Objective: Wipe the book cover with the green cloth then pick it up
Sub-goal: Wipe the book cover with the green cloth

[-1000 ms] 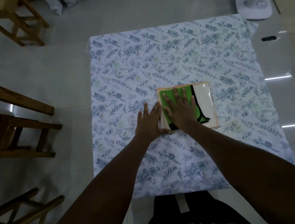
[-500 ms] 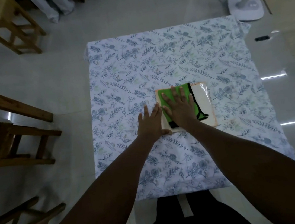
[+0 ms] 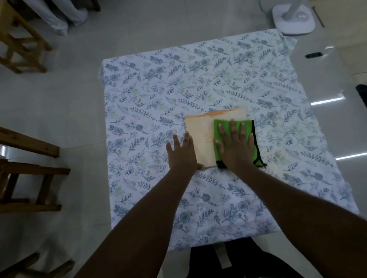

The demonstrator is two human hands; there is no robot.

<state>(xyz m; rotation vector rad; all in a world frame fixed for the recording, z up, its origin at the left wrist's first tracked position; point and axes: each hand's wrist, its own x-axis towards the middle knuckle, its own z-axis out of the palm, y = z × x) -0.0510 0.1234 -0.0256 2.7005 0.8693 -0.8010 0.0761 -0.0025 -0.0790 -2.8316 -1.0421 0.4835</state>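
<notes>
Bare forearms, dark printed clothing (image 3: 239, 276)

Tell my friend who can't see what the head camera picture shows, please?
A person's right hand presses a green cloth flat on the right side of a pale book, while the left hand lies flat at the book's left edge. The book lies on a leaf-printed sheet over a tiled floor, with wooden stools to the left.

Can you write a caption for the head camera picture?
Right hand presses green cloth on tan book cover; left hand steadies it.
</notes>
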